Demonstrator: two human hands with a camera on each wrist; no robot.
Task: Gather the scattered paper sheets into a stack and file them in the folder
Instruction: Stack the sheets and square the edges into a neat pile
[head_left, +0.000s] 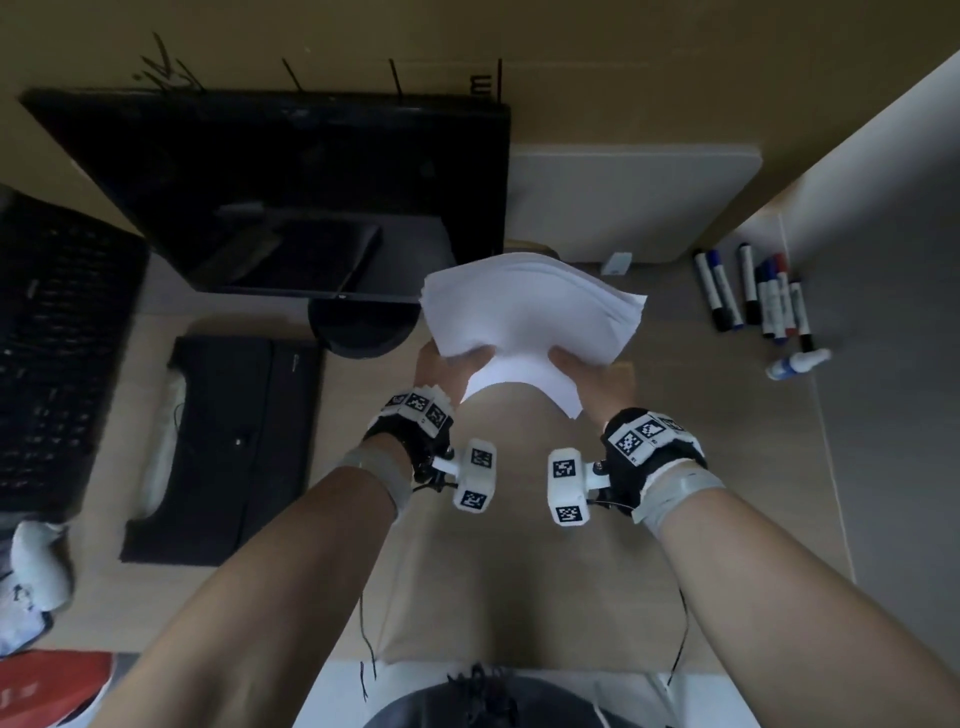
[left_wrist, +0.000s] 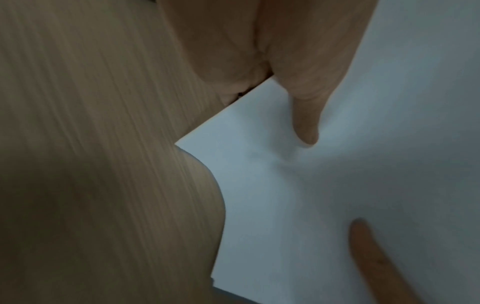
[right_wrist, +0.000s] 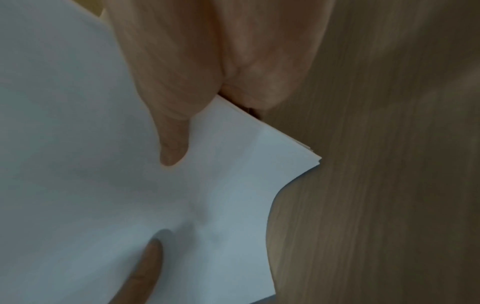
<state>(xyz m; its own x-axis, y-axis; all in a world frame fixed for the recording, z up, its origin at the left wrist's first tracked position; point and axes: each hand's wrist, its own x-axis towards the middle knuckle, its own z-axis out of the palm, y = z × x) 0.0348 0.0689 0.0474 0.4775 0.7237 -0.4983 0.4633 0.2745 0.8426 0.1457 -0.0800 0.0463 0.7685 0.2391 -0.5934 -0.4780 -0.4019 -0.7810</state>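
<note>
White paper stack pinched by both hands, left hand, right hand

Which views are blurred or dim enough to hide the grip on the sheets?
Head view: dim, edges bowed, but both thumbs on the paper stack read clearly. Left wrist view: desk streaked by blur, thumb sharp enough. Right wrist view: soft, dim; stack edges still visible.

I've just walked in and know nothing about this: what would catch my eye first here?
A white paper stack, held up over the wooden desk and bowed in the middle, gripped by the left hand and right hand at its near corners. Behind it to the left stands a dark monitor; to the right lie several markers.
</note>
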